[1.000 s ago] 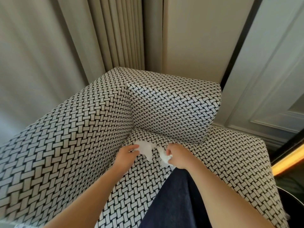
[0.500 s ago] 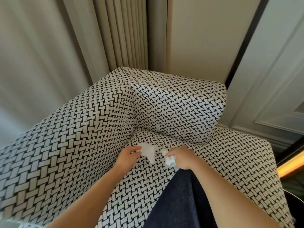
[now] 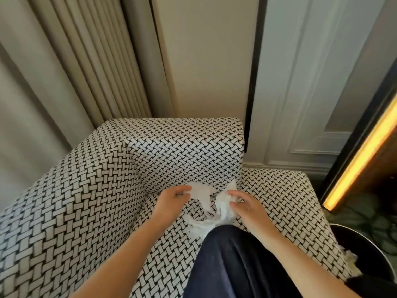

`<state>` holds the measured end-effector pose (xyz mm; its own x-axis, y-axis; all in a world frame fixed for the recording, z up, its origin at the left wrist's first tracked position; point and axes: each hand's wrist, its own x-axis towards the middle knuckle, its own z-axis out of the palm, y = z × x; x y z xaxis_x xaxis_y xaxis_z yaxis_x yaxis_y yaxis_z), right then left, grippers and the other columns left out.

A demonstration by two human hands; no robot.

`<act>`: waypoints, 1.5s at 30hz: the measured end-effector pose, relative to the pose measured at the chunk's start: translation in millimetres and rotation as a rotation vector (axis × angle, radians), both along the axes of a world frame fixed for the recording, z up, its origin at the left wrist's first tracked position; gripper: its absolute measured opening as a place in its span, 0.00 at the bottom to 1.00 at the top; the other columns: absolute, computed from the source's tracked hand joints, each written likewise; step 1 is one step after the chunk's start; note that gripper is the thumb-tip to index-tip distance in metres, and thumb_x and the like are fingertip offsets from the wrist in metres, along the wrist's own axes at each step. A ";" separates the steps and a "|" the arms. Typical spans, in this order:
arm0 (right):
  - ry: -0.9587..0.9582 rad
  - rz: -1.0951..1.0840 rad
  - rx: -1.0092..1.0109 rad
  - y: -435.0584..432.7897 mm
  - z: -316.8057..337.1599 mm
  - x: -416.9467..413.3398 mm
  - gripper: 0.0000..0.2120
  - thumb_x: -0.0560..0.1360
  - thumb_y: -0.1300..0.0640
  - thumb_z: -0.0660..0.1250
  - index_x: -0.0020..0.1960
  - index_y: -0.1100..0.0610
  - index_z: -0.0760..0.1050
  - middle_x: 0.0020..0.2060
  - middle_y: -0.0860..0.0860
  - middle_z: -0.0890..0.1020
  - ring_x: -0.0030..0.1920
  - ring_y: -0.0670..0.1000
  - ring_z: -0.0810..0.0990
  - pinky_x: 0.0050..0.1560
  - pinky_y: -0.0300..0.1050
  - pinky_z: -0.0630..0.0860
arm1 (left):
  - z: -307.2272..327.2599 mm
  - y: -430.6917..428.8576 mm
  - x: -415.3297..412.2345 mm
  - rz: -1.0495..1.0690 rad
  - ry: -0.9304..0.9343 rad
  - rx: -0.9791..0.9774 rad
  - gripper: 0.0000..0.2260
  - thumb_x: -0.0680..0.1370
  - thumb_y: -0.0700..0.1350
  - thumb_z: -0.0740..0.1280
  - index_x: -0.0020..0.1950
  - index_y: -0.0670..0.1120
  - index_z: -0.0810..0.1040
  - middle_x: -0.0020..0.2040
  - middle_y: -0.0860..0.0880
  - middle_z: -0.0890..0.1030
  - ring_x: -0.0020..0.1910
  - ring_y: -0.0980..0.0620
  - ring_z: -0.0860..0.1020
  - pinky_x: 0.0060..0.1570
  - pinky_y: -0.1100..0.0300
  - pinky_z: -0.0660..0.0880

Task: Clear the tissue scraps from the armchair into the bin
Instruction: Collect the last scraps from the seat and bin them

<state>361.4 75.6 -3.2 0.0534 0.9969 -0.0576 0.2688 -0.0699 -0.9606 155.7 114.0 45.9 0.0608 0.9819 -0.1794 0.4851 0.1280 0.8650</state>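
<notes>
Tissue scraps (image 3: 202, 193) in the rear seat corner of the woven-pattern armchair (image 3: 86, 211), probably light, limp and easily torn: left hand (image 3: 174, 198) pinches a flat piece's edge, right hand (image 3: 247, 208) curls round a crumpled piece, best bunched whole before the bin (image 3: 373, 254).

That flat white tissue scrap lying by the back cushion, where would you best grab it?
Pinch the flat tissue scrap at its left edge, coming from the left and above, where the left hand pinches it. It lies thin and limp on the armchair seat, with no bulk to wrap, so a fingertip pinch on that edge is probably surest.
</notes>
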 end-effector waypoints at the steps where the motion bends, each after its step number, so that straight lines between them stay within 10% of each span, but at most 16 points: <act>1: 0.071 -0.057 -0.028 -6.7 1.2 11.1 0.13 0.76 0.59 0.64 0.57 0.45 0.76 0.58 0.47 0.78 0.56 0.48 0.78 0.56 0.39 0.75 | 3.7 2.6 13.6 -0.039 -0.003 0.011 0.15 0.79 0.41 0.61 0.65 0.50 0.74 0.54 0.56 0.76 0.24 0.63 0.63 0.23 0.74 0.65; 8: 0.642 -0.366 -0.141 -59.6 -9.9 91.2 0.16 0.77 0.60 0.62 0.63 0.51 0.73 0.54 0.51 0.81 0.53 0.54 0.82 0.51 0.48 0.78 | 17.5 4.0 118.6 -0.202 -0.065 -0.043 0.13 0.79 0.41 0.62 0.62 0.51 0.77 0.59 0.52 0.76 0.41 0.55 0.73 0.35 0.70 0.73; 13: 0.803 -0.543 -0.087 -92.9 -33.9 144.6 0.16 0.77 0.62 0.62 0.63 0.50 0.72 0.61 0.54 0.77 0.57 0.56 0.80 0.54 0.54 0.77 | 4.7 -12.6 194.5 -0.288 -0.133 -0.186 0.13 0.78 0.40 0.63 0.62 0.48 0.76 0.57 0.49 0.77 0.52 0.52 0.78 0.61 0.52 0.72; 23: 0.916 -1.086 0.060 -107.2 -54.4 211.3 0.22 0.79 0.62 0.59 0.72 0.52 0.64 0.60 0.56 0.75 0.59 0.55 0.76 0.60 0.54 0.73 | -36.3 -44.7 324.1 -0.266 -0.176 -0.418 0.15 0.78 0.39 0.62 0.65 0.46 0.74 0.56 0.48 0.77 0.53 0.51 0.76 0.57 0.55 0.74; 31: 1.182 -1.435 -0.030 -93.2 -77.2 238.3 0.09 0.78 0.60 0.57 0.54 0.58 0.74 0.50 0.56 0.77 0.41 0.49 0.76 0.36 0.40 0.73 | -42.6 -57.3 366.3 -0.651 -0.132 -0.399 0.21 0.78 0.44 0.63 0.69 0.58 0.68 0.70 0.52 0.67 0.67 0.51 0.67 0.66 0.53 0.66; 37: 1.501 -1.448 0.059 -95.1 -65.2 242.6 0.19 0.82 0.55 0.51 0.72 0.56 0.61 0.63 0.51 0.71 0.63 0.54 0.71 0.67 0.47 0.68 | -46.8 -53.9 353.8 -0.710 -0.091 -0.348 0.19 0.79 0.46 0.62 0.69 0.59 0.69 0.72 0.54 0.66 0.70 0.53 0.64 0.70 0.49 0.62; 45: 1.562 -1.198 0.151 -97.5 -60.0 241.4 0.26 0.81 0.43 0.48 0.77 0.48 0.50 0.76 0.55 0.52 0.76 0.57 0.50 0.74 0.54 0.53 | -53.1 -40.8 322.2 -0.608 -0.137 -0.356 0.14 0.78 0.44 0.64 0.61 0.60 0.75 0.64 0.56 0.74 0.60 0.55 0.74 0.65 0.49 0.69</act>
<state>602.9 -21.9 -63.2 0.5815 0.4947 -0.6458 -0.7851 0.5493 -0.2862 477.9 73.1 -7.2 0.6236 0.6501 -0.4341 0.4500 0.1556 0.8794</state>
